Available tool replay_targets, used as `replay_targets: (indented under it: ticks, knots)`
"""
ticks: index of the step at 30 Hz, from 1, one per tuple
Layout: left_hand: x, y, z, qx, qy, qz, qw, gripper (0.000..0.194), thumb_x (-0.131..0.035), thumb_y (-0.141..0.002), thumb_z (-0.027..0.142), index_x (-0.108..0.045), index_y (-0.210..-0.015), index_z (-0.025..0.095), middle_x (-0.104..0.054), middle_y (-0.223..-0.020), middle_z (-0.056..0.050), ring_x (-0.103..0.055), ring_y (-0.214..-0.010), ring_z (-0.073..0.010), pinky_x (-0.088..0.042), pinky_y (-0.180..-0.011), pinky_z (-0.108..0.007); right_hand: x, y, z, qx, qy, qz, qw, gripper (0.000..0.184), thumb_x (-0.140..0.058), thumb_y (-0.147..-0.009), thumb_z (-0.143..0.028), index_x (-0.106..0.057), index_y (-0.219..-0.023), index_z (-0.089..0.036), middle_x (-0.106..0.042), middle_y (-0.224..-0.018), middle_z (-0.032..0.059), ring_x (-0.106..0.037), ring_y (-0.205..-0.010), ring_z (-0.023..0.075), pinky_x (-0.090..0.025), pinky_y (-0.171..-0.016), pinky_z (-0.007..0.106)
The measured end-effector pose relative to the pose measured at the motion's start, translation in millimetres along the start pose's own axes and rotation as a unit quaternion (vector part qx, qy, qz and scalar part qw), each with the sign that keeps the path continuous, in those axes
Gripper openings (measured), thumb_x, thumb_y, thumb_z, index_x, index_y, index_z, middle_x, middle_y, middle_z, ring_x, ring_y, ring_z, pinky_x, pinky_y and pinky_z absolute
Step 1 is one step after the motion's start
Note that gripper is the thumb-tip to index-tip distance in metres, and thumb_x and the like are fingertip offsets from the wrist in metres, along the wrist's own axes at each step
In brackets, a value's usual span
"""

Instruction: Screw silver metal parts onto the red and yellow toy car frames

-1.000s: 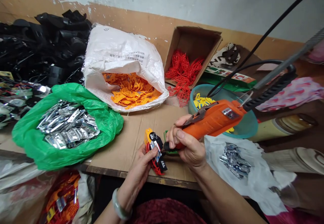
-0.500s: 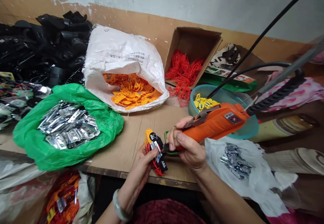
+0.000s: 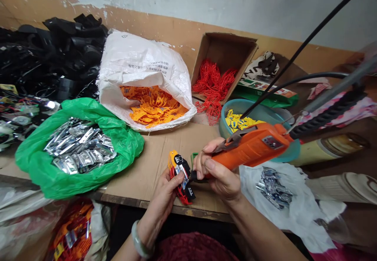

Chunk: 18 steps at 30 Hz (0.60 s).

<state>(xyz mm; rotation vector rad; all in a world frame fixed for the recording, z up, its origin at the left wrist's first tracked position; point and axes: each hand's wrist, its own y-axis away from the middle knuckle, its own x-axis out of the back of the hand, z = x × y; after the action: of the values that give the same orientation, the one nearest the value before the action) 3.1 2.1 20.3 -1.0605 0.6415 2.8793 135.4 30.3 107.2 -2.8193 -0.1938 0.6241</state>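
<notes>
My left hand [image 3: 165,192] is closed around a small assembly [image 3: 180,174] of orange, black and red plastic with a shiny metal strip; its exact kind I cannot make out. A pale bangle circles that wrist. In my right hand [image 3: 219,170] is an orange electric screwdriver [image 3: 250,145], fingers wrapped round its front end, with its dark nose pointing left at the assembly. Whether the tip touches a screw is hidden. Behind the nose, part of a green piece [image 3: 194,157] shows on the cardboard [image 3: 141,166].
A green bag [image 3: 129,143] of metal strips lies left, a white sack [image 3: 141,56] of orange parts behind. A box [image 3: 250,48] with red parts and a teal basin [image 3: 225,123] of yellow pieces stand back right. Cables [image 3: 309,41] run up from the screwdriver's side.
The rear of the screwdriver has shifted slightly right and down, its body tilting a little with my right hand. My left hand and the assembly stay nearly still.
</notes>
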Motion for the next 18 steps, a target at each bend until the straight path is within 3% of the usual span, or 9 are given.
replay_targets:
  ticks: [18]
  knots:
    - [1.1, -1.1, -2.9, -0.006, 0.000, -0.001, 1.000, 0.038, -0.090, -0.069, 0.040, -0.075, -0.094, 0.015, -0.071, -0.087, -0.005, -0.060, -0.079, -0.0173, -0.045, -0.075, -0.028, 3.1, 2.3, 2.3, 0.018, 0.034, -0.021, 0.999, 0.021, -0.074, -0.088, -0.036, -0.059, -0.100, -0.028, -0.051, -0.057, -0.0092, -0.054, -0.044, 0.0133, -0.054, -0.053, 0.033]
